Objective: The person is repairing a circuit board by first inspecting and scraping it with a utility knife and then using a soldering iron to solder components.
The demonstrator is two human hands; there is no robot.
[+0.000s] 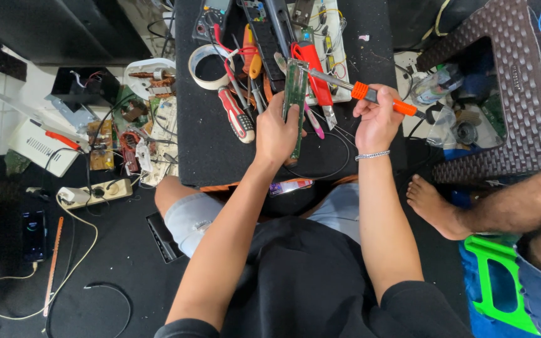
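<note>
Green and narrow, a long circuit board [295,100] stands on edge in the left hand [275,133], whose fingers are wrapped around its lower half; its top end reaches up toward the pile of tools. The right hand [377,119] is closed round the orange handle of a soldering iron [370,95], with the metal shaft slanting up and left so that its tip meets the upper end of the board. A thin bracelet [371,154] circles the right wrist.

Both hands work above a black bench [201,144] that sits over the person's knees. On it, near the left hand, lie a red-and-black-handled screwdriver [236,116], a roll of pale tape [206,66], a red-handled tool [313,69] and a black multimeter [213,17] at the far edge. A pink pen [314,124] lies just beside the board, between the two hands.

On the floor to the left are loose circuit boards [101,147], a white power strip [94,193] with a cable, and a phone [34,233] with a lit screen. To the right stands a dark brown woven plastic stool [521,87], and another person's bare foot [433,203] rests on the floor beside a green plastic frame [496,275].
</note>
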